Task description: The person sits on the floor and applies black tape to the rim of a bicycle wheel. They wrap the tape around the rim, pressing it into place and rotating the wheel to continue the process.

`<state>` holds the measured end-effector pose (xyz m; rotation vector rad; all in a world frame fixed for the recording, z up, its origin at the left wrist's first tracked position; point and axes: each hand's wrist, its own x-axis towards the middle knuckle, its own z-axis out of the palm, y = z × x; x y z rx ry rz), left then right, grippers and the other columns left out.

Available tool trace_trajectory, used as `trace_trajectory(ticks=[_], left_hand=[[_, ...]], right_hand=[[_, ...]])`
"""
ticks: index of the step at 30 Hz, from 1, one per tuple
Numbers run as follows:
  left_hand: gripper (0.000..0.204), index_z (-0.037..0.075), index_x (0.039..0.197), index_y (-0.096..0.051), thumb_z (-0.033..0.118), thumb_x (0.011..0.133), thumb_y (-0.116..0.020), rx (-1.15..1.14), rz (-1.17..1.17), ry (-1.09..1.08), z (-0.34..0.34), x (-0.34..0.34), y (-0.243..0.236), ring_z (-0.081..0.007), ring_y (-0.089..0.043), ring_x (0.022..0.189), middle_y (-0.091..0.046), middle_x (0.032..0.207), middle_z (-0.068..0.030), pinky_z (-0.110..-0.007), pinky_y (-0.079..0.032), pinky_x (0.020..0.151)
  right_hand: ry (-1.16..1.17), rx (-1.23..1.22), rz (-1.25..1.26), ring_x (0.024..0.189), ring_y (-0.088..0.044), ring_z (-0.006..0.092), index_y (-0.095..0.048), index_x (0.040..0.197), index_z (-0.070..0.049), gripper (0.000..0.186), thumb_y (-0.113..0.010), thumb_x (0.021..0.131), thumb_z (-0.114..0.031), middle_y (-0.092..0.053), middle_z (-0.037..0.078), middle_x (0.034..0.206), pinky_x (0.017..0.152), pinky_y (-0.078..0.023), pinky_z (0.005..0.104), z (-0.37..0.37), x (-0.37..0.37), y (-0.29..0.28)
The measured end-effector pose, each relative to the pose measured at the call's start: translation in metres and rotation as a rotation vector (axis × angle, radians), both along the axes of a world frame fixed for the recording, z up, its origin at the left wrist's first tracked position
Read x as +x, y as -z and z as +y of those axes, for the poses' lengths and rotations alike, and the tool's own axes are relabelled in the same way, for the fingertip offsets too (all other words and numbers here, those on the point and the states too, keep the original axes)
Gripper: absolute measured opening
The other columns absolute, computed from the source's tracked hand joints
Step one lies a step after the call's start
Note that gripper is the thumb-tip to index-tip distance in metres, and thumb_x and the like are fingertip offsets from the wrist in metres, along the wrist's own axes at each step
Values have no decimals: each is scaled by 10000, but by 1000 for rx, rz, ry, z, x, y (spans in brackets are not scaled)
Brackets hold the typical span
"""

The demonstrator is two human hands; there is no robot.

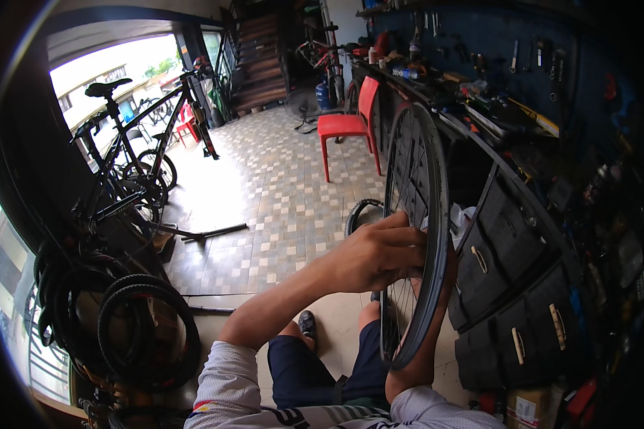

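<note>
A bicycle wheel (439, 179) with a black rim and thin spokes stands upright in front of me, seen almost edge-on. My left hand (388, 247) reaches across to its left face near the middle, fingers curled in at the hub area. What lies right at those fingertips is hidden by the hand and rim. Behind the wheel, on its right side, my right hand (449, 268) is mostly covered by the rim. Its forearm rises from below along the wheel's lower part, and its fingers cannot be made out.
Black drawers (504, 250) and a cluttered workbench (472, 118) line the right side. A red chair (343, 126) stands ahead on the tiled floor, with a loose tyre (356, 214) near the wheel. Left are a bicycle (132, 136) on a stand and piled tyres (147, 332).
</note>
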<state>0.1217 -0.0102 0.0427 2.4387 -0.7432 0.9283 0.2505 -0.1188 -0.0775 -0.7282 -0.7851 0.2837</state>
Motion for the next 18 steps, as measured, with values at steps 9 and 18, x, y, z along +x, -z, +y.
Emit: trace_trajectory(ticks=[9, 18], left_hand=[[367, 39, 1059, -709, -31, 709, -793, -270, -385, -369, -45, 3, 56, -277, -590, 751, -559, 884, -96, -381, -489, 636], [422, 24, 1214, -707, -7, 800, -780, -313, -172, -182, -50, -6, 37, -294, -637, 896, -562, 999, -148, -378, -529, 750]], right_hand=[[-66, -29, 258, 791, -651, 112, -669, 1000, -15, 500, -697, 855, -493, -664, 37, 895, 672, -508, 269, 7, -11, 32], [121, -355, 290, 781, -665, 118, -720, 1053, -26, 417, -617, 967, -420, -688, 43, 888, 665, -511, 266, -19, -3, 0]])
